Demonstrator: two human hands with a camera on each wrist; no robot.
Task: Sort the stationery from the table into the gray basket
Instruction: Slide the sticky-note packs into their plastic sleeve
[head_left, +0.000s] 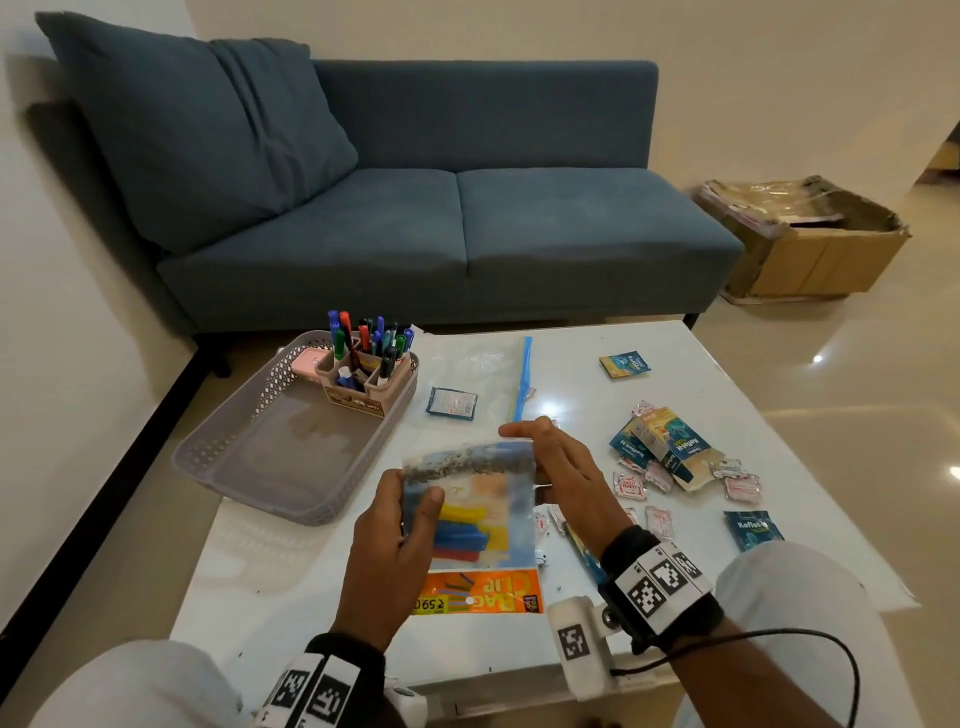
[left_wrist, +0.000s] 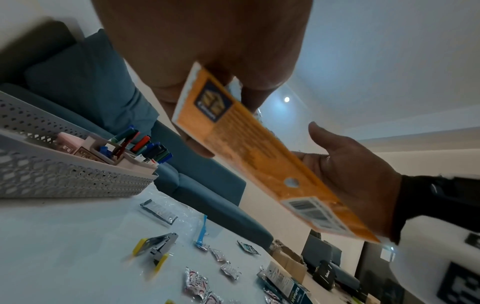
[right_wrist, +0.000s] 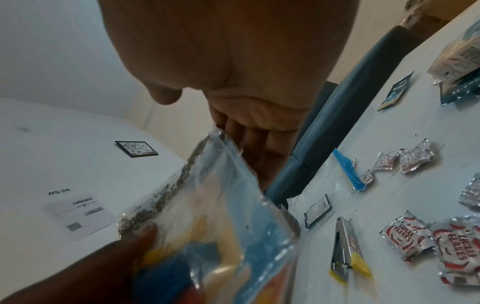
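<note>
Pinched in my left hand (head_left: 387, 551), thumb on its face, the bag-clip packet (head_left: 470, 512) hangs above the table; right hand (head_left: 563, 467) steadies its far edge, fingers nearly straight; gray basket (head_left: 218, 441) sits left of the grip; I judge the slick film could slip before reaching it.

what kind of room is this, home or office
Most likely a home living room: a blue sofa with a loose cushion stands behind a low white table, and an opened cardboard box sits on the glossy tiled floor.
</note>
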